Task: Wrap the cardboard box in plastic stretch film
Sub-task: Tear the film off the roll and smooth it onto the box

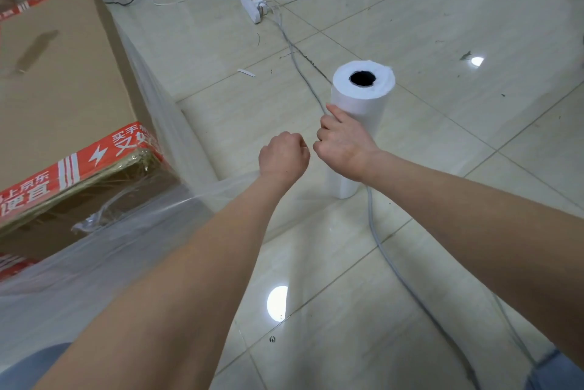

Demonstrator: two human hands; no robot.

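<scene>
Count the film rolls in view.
1. The roll stands upright on the tiled floor, right of the box, with the right hand on its side. Others may sit out of frame or behind the box.

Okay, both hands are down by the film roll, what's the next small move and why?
Probably pull the hands apart to tear the film. The left hand is fisted on the film stretching from the wrapped cardboard box, and the right hand rests against the upright roll.
</scene>
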